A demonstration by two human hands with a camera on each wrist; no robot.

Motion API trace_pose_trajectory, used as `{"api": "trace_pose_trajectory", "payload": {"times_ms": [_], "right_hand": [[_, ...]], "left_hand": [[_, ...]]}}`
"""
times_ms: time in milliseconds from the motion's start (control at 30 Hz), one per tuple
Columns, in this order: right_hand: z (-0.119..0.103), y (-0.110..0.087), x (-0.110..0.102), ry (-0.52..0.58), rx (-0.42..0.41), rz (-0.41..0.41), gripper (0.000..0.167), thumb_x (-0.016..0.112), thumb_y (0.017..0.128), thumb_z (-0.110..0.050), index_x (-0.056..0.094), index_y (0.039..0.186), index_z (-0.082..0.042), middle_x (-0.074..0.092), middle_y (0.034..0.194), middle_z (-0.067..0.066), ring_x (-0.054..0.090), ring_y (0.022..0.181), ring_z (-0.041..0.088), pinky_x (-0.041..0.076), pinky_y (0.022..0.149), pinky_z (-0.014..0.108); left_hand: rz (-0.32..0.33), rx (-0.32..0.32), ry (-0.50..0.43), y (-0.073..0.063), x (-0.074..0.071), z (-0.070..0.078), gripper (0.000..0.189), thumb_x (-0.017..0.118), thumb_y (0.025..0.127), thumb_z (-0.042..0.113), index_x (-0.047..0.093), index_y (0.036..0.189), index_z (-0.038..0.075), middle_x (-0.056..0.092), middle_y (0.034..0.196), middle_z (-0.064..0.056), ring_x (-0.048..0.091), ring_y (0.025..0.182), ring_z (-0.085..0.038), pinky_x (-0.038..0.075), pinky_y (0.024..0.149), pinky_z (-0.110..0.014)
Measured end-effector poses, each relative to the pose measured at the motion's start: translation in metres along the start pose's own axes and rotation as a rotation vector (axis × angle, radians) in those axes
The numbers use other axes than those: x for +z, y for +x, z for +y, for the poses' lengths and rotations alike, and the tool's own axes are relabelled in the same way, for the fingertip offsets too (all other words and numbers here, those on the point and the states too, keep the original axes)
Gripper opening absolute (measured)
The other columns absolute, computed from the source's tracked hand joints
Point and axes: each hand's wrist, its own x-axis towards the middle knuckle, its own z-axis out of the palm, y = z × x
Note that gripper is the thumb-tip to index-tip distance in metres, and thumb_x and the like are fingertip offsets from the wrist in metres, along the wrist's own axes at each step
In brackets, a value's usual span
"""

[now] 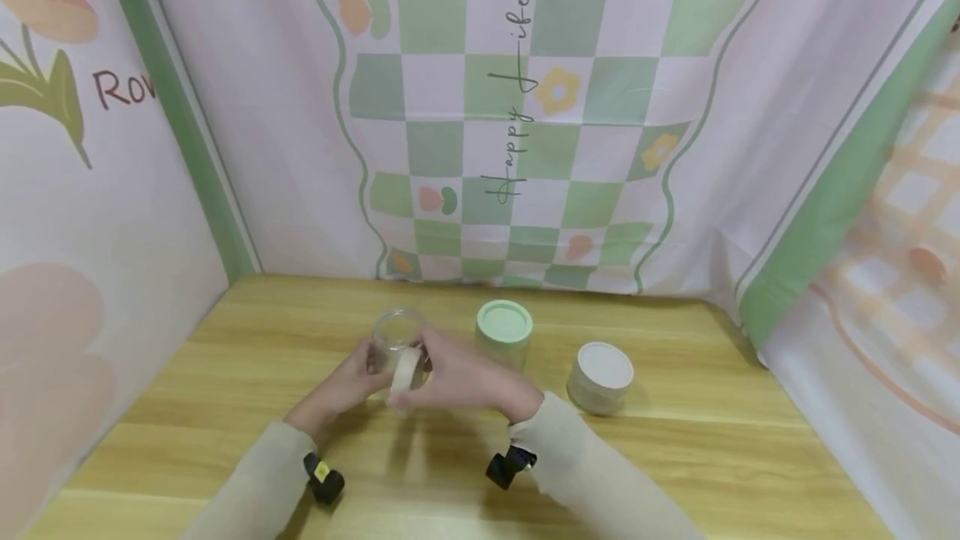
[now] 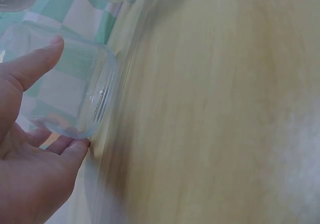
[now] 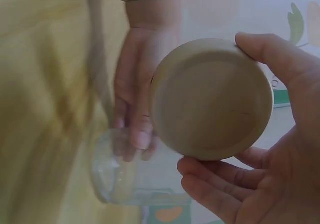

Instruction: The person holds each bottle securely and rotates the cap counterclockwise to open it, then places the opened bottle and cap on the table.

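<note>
So, the left hand [image 1: 347, 382] is gripping a clear jar [image 2: 72, 87]. The right hand [image 1: 465, 373] is pinching a lid [image 3: 212, 100].

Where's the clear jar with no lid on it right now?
In the head view, the clear open jar is left of the green-lidded jar, in the person's left hand, next to the loose lid in the right hand.
</note>
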Motion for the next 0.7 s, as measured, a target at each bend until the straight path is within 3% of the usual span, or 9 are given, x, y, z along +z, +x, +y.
{"api": "trace_pose_trajectory", "payload": {"times_ms": [167, 267, 467, 700], "right_hand": [[0.009, -0.008, 0.013, 0.103, 0.01, -0.055, 0.075, 0.083, 0.08, -0.046, 0.045, 0.129, -0.007, 0.058, 0.112, 0.0, 0.06, 0.102, 0.015, 0.053, 0.084, 0.028], [0.016, -0.012, 0.019, 0.098, -0.003, -0.073, 0.076, 0.082, 0.081, -0.046, 0.042, 0.132, -0.007, 0.057, 0.118, 0.004, 0.058, 0.104, 0.014, 0.052, 0.088, 0.029], [0.027, -0.014, 0.032, 0.091, -0.024, -0.114, 0.085, 0.08, 0.085, -0.045, 0.034, 0.145, -0.007, 0.05, 0.138, 0.01, 0.049, 0.125, 0.017, 0.046, 0.103, 0.035], [0.034, -0.013, 0.044, 0.079, -0.013, -0.14, 0.086, 0.081, 0.084, -0.045, 0.034, 0.145, -0.007, 0.052, 0.134, 0.006, 0.053, 0.119, 0.014, 0.049, 0.096, 0.028]], "left_hand": [[-0.003, 0.019, 0.007, 0.003, 0.003, -0.002, 0.09, 0.074, 0.093, 0.03, 0.017, 0.155, -0.001, 0.02, 0.16, -0.027, 0.019, 0.146, -0.045, 0.017, 0.116, -0.061], [0.005, 0.03, 0.013, 0.004, 0.003, -0.002, 0.097, 0.075, 0.091, 0.032, 0.012, 0.157, 0.0, 0.02, 0.161, -0.026, 0.018, 0.147, -0.043, 0.016, 0.117, -0.059], [0.011, 0.032, 0.033, 0.003, 0.002, -0.001, 0.092, 0.073, 0.093, 0.027, 0.013, 0.157, -0.001, 0.019, 0.16, -0.028, 0.019, 0.147, -0.045, 0.016, 0.117, -0.06], [-0.002, 0.041, 0.024, 0.003, 0.001, -0.002, 0.09, 0.072, 0.094, 0.022, 0.012, 0.157, 0.0, 0.019, 0.16, -0.027, 0.02, 0.147, -0.043, 0.018, 0.118, -0.058]]}}
